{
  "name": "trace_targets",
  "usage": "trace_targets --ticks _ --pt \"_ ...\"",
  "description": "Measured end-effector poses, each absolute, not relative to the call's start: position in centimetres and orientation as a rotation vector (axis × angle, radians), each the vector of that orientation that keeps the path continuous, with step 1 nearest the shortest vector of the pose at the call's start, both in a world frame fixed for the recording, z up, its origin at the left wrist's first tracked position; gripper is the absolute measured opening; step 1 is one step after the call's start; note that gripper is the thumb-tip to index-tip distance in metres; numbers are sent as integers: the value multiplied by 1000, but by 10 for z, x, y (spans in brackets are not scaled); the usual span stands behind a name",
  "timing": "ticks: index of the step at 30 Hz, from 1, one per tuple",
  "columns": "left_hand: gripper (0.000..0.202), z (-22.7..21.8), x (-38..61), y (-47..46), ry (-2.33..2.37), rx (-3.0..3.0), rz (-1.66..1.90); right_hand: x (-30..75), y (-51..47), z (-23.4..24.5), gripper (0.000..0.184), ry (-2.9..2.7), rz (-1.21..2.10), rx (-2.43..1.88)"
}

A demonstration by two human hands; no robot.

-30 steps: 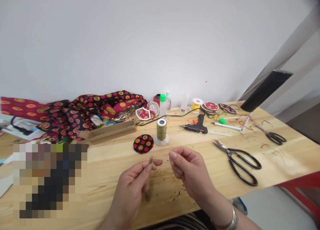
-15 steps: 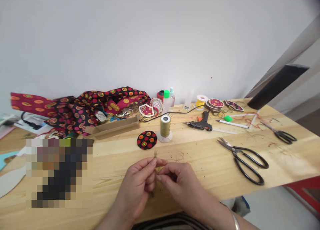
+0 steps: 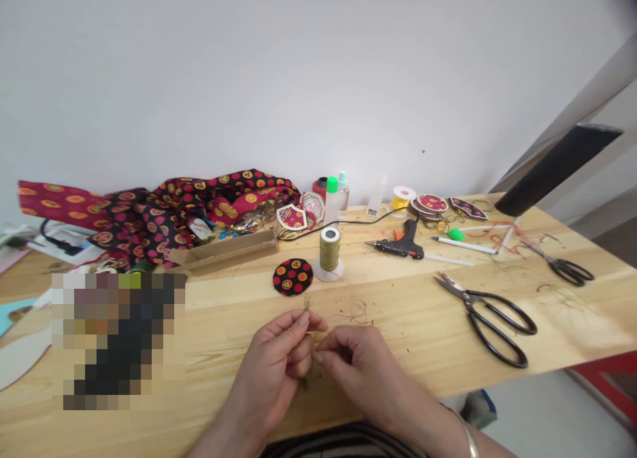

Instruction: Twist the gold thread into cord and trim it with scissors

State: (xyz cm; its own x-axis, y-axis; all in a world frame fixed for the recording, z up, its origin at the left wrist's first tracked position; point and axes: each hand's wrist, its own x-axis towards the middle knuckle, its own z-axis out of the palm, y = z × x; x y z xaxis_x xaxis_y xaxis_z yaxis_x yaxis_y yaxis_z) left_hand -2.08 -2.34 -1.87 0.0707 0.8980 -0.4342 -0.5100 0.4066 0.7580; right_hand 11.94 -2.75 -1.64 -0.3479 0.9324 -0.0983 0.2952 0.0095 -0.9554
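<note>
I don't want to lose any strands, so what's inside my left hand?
Your left hand pinches olive threads: loose ends stick out on top, and a little more shows below. The stretch between is covered by your grip, so I can't count strands.

No full word comes clear from where I stand. Beyond the olive thread spool (image 3: 329, 253), slightly left, a white tag (image 3: 313, 208) bears pinkish lettering, too small to read; beyond it, rightward, a translucent container's (image 3: 377, 194) label blurs.
</note>
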Motion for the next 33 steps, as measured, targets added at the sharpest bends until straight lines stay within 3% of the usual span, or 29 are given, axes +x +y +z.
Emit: trace_targets --ticks 17,33 --pt "23 -15 -17 -24 1088 491 1136 123 -24 -11 11 -1364 1225 -1146" --pt "29 -10 -15 -28 1127 544 1079 116 -24 -12 21 -1520 1356 -1102"
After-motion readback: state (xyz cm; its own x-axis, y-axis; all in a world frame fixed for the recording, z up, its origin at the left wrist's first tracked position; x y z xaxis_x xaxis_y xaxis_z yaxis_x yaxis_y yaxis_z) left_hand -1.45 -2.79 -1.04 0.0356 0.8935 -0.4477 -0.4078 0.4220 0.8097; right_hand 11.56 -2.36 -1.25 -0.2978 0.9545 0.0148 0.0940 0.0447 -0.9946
